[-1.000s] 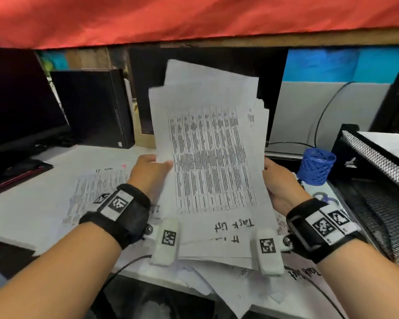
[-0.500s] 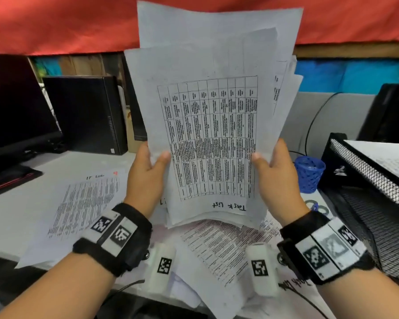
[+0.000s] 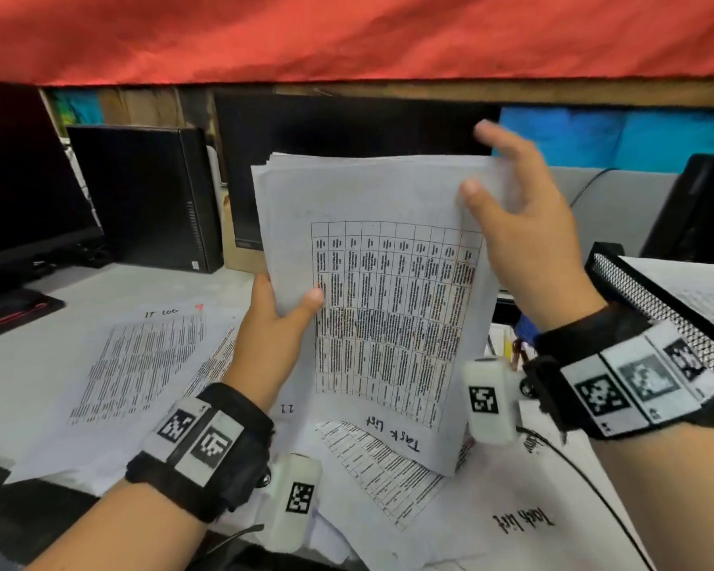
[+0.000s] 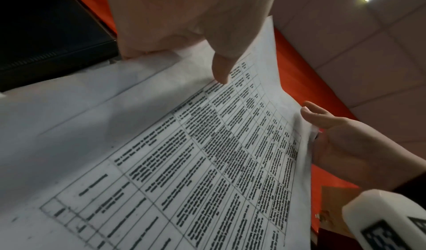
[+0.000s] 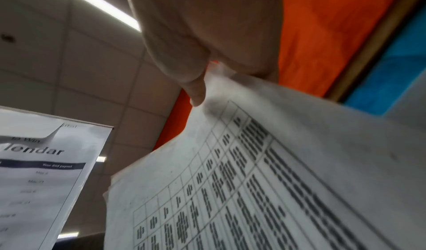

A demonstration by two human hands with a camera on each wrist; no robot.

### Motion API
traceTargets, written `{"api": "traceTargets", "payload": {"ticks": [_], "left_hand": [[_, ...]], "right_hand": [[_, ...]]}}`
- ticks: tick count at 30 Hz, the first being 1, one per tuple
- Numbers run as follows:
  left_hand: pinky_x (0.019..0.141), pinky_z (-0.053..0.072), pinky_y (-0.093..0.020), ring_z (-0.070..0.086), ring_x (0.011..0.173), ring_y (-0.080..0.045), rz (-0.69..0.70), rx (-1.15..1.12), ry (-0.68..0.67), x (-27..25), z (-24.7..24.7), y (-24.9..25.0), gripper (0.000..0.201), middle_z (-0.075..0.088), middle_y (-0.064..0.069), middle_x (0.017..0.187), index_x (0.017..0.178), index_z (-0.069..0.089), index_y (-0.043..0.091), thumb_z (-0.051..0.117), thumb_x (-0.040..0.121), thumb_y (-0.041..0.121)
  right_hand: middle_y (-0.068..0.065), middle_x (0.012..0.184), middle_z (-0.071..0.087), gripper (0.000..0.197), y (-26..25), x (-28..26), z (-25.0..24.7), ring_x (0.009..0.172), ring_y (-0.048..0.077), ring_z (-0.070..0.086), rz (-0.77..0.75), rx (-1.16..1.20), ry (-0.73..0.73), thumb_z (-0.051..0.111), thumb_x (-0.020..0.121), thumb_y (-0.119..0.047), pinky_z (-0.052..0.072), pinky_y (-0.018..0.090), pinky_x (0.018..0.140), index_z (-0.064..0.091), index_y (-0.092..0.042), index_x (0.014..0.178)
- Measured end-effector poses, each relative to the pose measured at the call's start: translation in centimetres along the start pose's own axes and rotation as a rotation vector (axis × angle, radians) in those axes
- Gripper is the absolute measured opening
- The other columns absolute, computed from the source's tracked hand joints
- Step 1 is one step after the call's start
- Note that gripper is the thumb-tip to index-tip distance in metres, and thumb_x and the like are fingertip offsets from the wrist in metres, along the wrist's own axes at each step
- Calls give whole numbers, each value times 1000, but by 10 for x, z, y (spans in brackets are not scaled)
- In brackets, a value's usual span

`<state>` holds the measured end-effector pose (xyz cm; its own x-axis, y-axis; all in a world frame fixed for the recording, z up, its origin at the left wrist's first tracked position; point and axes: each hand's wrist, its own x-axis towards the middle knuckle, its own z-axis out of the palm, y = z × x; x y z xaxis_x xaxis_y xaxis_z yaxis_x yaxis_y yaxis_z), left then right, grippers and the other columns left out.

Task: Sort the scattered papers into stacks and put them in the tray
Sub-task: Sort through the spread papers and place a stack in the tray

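Observation:
A stack of printed sheets (image 3: 380,290), headed "Task List", stands upright with its lower edge on the papers on the desk. My left hand (image 3: 293,294) grips its left edge, thumb on the front. My right hand (image 3: 508,187) is at the top right corner, fingers straight, thumb against the front. In the left wrist view the stack (image 4: 207,153) lies under my left hand (image 4: 184,35), and the right hand (image 4: 334,135) lies flat against its far edge. The black mesh tray (image 3: 656,302) stands at the right with a sheet in it.
Loose sheets lie on the desk: an "IT Log" page (image 3: 141,364) on the left and "Task List" pages (image 3: 512,521) in front. A monitor (image 3: 17,191) and a black computer case (image 3: 141,199) stand behind. A red cloth (image 3: 347,35) hangs overhead.
The fanned stack came down from its raised position onto the desk and its edges are now even. My right hand moved from the lower right edge up to the top right corner.

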<state>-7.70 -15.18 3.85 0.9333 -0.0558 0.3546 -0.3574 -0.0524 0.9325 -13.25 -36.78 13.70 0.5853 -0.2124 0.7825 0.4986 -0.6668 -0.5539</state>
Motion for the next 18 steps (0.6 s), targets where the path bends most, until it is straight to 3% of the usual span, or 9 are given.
{"api": "traceTargets", "payload": {"ticks": [2, 4, 8, 10, 12, 14, 15, 17, 18], "left_hand": [[87, 44, -22, 57, 106, 4, -38, -29, -5, -1, -1, -6, 35, 61, 22, 115, 125, 46, 36, 58, 92, 30], [83, 44, -20, 58, 103, 5, -54, -38, 4, -2, 0, -10, 32, 64, 21, 112, 124, 52, 36, 57, 94, 29], [76, 45, -16, 62, 97, 6, -55, -59, 64, -2, 1, -9, 26, 67, 20, 105, 120, 60, 32, 55, 95, 24], [77, 46, -18, 63, 96, 5, -64, -95, 86, -1, 2, -6, 22, 68, 21, 102, 114, 61, 34, 55, 95, 23], [77, 46, -19, 63, 94, 6, -70, -133, 97, -1, 4, -2, 18, 69, 24, 98, 104, 62, 38, 55, 95, 23], [74, 46, -17, 63, 90, 10, -68, -163, 100, -2, 7, 1, 18, 68, 27, 94, 99, 61, 39, 54, 96, 23], [71, 46, -15, 63, 86, 12, -73, -187, 101, -2, 10, 3, 18, 68, 27, 93, 99, 61, 38, 53, 96, 22], [66, 48, -11, 64, 84, 9, -98, -246, 97, -3, 16, 6, 19, 67, 23, 95, 108, 60, 32, 49, 98, 20], [67, 47, -13, 64, 88, 5, -105, -262, 95, -3, 19, 9, 19, 66, 21, 99, 112, 58, 31, 48, 99, 21]], "right_hand": [[-14, 120, 56, 25, 2, 10, 3, 107, -4, 48, 76, -112, -37, 55, 92, -22, 35, 11, 88, 56, -34, 114], [-20, 100, 56, 18, 3, 14, 4, 91, -6, 49, 86, -104, 9, 55, 90, -16, 36, 14, 81, 56, -31, 102], [-16, 86, 51, 37, 8, 1, 0, 68, -11, 51, 134, 143, 140, 60, 88, -11, 42, 9, 69, 44, -31, 115], [-7, 91, 62, 43, 21, -17, 3, 80, -3, 63, 281, 288, 102, 62, 88, -13, 50, 18, 78, 42, -30, 122], [-7, 101, 67, 35, 36, -43, 10, 92, 6, 66, 435, 261, 7, 60, 91, -17, 52, 22, 83, 49, -25, 124], [-12, 101, 64, 24, 47, -69, 20, 90, 0, 60, 523, 99, -86, 51, 96, -21, 47, 12, 72, 55, -21, 119], [-11, 98, 62, 20, 52, -80, 25, 89, 2, 58, 563, 37, -90, 47, 97, -21, 43, 14, 66, 57, -20, 115], [-7, 91, 59, 14, 59, -93, 34, 85, 14, 57, 610, 60, -57, 43, 98, -17, 40, 25, 67, 56, -20, 103], [-7, 87, 57, 14, 57, -96, 37, 81, 13, 55, 604, 100, -25, 42, 99, -15, 38, 26, 68, 53, -22, 95]]}}
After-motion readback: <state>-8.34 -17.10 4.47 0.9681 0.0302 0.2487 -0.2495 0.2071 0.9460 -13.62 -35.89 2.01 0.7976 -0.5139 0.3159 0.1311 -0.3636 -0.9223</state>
